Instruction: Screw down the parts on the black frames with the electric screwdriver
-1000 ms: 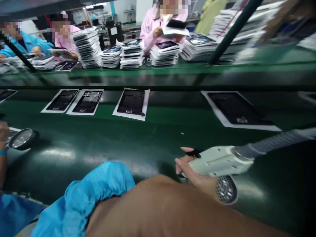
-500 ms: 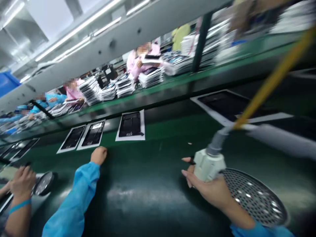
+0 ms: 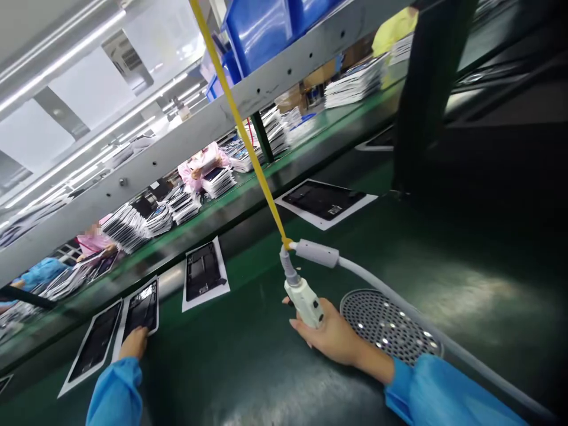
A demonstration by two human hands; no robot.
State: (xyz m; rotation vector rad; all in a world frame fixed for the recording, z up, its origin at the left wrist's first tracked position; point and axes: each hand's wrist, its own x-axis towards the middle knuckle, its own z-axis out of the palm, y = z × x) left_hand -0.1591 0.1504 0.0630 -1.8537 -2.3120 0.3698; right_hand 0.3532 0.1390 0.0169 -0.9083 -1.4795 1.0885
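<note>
My left hand (image 3: 134,343) has its fingers curled over the near edge of a black tablet screen (image 3: 142,309), which rests on a white sheet. Wrapped around a pale electric screwdriver (image 3: 306,302) is my right hand (image 3: 332,332); the tool's tip is hidden. A yellow strap (image 3: 248,142) runs up from its top, and a white cable (image 3: 399,305) with a thick sleeve leads off to the right. Other dark screens on white sheets lie left of my left hand (image 3: 95,342), between my hands (image 3: 204,271) and farther back (image 3: 323,201).
A dark green work surface (image 3: 248,355) spreads before me. Beneath my right forearm shows a round perforated metal disc (image 3: 386,322). Behind runs a green shelf with stacked white sheets (image 3: 124,228), people beyond it. A dark post (image 3: 430,100) stands right; blue bins (image 3: 266,35) sit overhead.
My view has swung to the right. My left hand has moved from beside the screens onto one screen's near edge. My right hand still holds the screwdriver, now turned differently.
</note>
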